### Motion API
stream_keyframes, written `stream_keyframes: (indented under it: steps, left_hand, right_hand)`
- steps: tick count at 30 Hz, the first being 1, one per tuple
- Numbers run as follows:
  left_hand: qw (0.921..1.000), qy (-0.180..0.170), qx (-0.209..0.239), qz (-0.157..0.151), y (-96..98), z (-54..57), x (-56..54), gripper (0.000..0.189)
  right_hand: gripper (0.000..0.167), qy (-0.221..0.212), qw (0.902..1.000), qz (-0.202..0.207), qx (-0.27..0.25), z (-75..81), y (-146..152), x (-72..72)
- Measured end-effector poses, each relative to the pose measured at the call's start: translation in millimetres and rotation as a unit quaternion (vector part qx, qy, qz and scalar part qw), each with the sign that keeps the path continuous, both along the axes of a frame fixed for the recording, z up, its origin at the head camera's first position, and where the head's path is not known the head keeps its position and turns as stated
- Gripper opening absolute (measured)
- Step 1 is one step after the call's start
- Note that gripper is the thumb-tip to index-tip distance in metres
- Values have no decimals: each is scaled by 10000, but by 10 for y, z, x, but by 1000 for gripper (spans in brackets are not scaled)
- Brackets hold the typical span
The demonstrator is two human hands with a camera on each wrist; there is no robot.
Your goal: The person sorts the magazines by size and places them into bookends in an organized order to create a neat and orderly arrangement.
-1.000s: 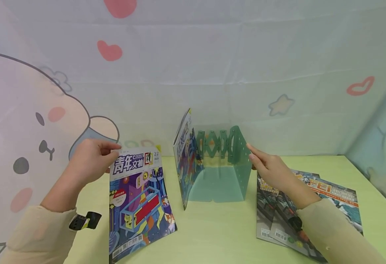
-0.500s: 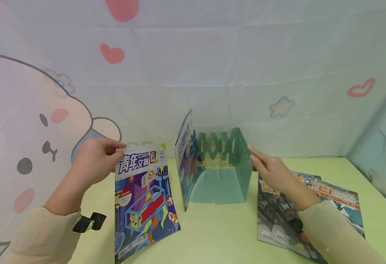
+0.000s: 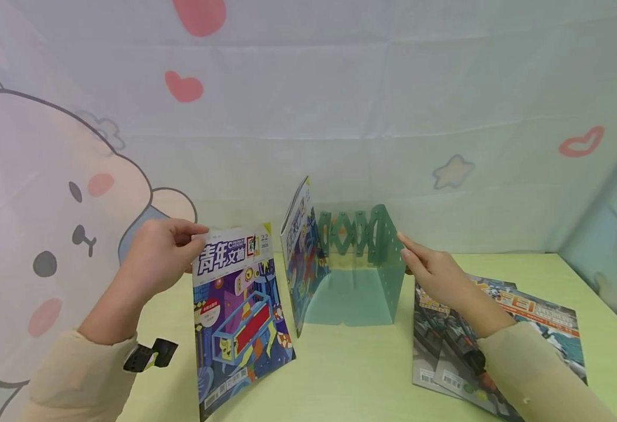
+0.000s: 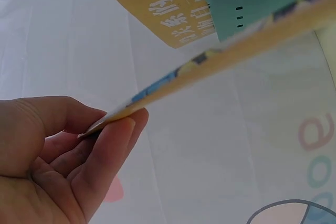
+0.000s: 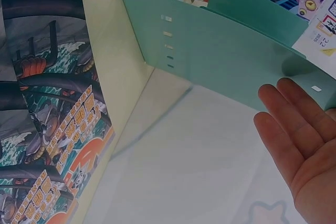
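A green stand (image 3: 348, 302) is seen near the back of the yellow table (image 3: 361, 381), w/ its expandable lattice (image 3: 342, 231) spanned btwn the two side panels at the rear. A mag w/ a purple-blue cover, i.e. the held mag (image 3: 242, 322), is held by the L hand (image 3: 155, 255) in front of & to the left of the stand, approx. upright but tilted, cover facing the person; its top-left corner is pinched btwn thumb & fingers, grip narrow. Whether its bottom edge is supported by the table can't be told. The stand's R panel is touched on its outer side by the R hand (image 3: 437, 272), fingers nearly straight per the R wrist view; whether the panel is also pinched by the thumb can't be told. A standing mag (image 3: 303, 258), similar cover, is seen upright inside the stand, just beside its L panel; its yellow back is partly covered by that panel in the L wrist view. To the right of the stand, an overlapping mag pile (image 3: 546, 316) is laid flat on the table, partly hidden by the R forearm. Behind the stand, a pale backdrop (image 3: 314, 88) is hung, printed w/ hearts, a star etc., & a cartoon bear (image 3: 65, 223) is shown on it, left of the stand.
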State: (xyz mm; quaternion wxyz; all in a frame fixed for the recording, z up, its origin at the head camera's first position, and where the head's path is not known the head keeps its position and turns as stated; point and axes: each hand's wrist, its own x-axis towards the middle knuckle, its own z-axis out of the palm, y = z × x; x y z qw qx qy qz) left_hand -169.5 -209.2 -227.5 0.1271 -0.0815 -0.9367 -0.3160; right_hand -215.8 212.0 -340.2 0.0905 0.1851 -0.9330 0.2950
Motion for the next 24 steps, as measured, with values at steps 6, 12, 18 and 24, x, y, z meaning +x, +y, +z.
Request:
stream_keyframes:
  steps: [6, 12, 18, 24]
  left_hand:
    - [9998, 123, 122, 24, -3, 27, 63, 32]
    - [9994, 316, 145, 38, 27, 72, 121, 31]
    - [9979, 632, 99, 87, 67, 77, 169, 29]
    - [9966, 806, 143, 75, 100, 92, 178, 29]
  right_hand:
    - [55, -50, 10000, 36, 5, 14, -23, 26]
    - [55, -87, 10000, -34, 9, 30, -28, 24]
    - [56, -139, 9999, -51, 10, 27, -27, 13]
    - [57, -201, 9997, -107, 32, 15, -19, 12]
